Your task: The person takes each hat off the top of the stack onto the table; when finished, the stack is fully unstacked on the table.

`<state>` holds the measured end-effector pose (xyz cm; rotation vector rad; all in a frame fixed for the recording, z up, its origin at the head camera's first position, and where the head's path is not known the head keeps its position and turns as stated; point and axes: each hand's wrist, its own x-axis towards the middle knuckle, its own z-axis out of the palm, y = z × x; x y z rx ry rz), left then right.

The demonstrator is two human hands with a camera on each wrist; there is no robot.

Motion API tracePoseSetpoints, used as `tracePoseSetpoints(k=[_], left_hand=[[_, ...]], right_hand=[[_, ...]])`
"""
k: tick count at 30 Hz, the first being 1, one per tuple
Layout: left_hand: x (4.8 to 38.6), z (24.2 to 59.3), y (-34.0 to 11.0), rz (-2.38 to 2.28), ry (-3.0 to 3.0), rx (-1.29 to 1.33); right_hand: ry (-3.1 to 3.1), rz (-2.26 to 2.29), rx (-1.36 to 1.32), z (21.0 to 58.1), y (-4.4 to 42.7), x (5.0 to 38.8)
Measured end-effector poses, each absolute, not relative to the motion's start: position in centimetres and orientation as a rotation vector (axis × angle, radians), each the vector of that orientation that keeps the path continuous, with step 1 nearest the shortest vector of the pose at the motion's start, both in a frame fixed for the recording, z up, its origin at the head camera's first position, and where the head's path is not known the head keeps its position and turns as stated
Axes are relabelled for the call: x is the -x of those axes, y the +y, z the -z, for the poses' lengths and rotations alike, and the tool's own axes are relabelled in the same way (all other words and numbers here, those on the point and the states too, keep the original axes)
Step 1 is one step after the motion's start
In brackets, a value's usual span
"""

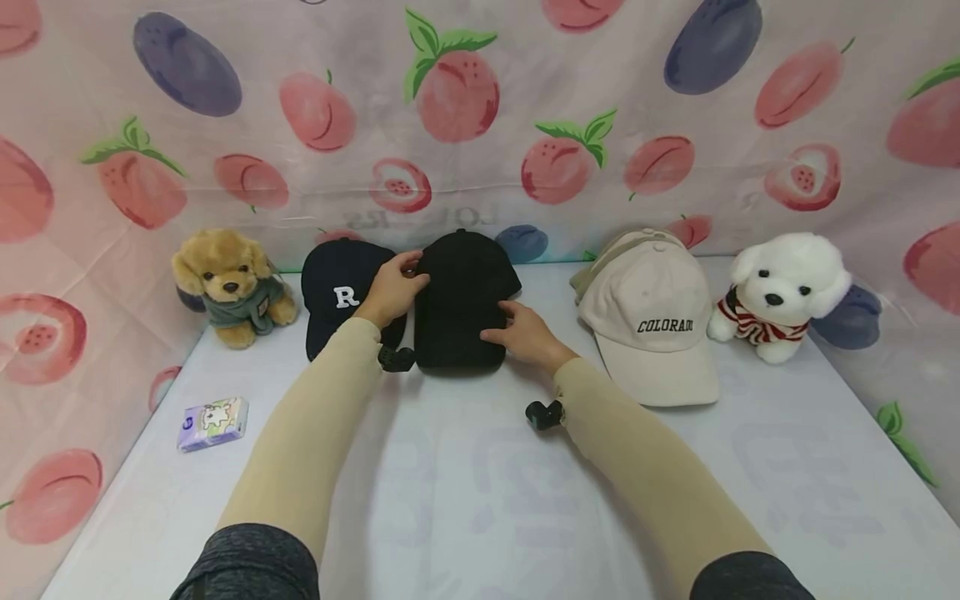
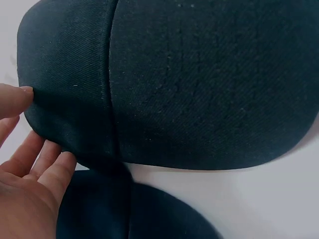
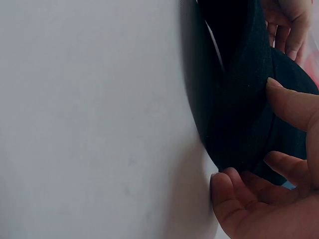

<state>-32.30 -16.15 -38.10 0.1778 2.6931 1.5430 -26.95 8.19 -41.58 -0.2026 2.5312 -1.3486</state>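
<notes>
A plain black baseball cap [image 1: 461,308] sits on the white-covered table, its brim toward me. My left hand [image 1: 392,290] touches the cap's left side with fingers spread; in the left wrist view, the thumb and fingertips [image 2: 66,162] meet the crown's edge. On the other side, my right hand [image 1: 528,335] touches the cap near where crown and brim join. The right wrist view shows that thumb [image 3: 294,104] against the dark fabric and the other fingers by its edge. Just left, a navy cap [image 1: 330,292] with a white R is partly hidden behind my left hand.
Stacked beige caps [image 1: 648,325], the front one reading COLORADO, stand to the right. A white plush dog [image 1: 787,275] sits beyond them, a brown plush dog [image 1: 228,279] at far left. A purple tissue pack [image 1: 213,423] lies left. A fruit-print curtain [image 1: 480,167] hangs behind.
</notes>
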Motion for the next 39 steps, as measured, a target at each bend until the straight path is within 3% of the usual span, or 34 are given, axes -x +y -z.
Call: tracePoseSetpoints(k=[23,39], left_hand=[[31.9,38.4,-18.9,-1.584,2.704,-0.148],[32.1,38.1,-18.3,-1.614,2.688,-0.105]], right_hand=[[2.554,1.308,0.210,42.1,5.3,27.1],[2.544,1.370,0.189,42.2,5.0,27.5]])
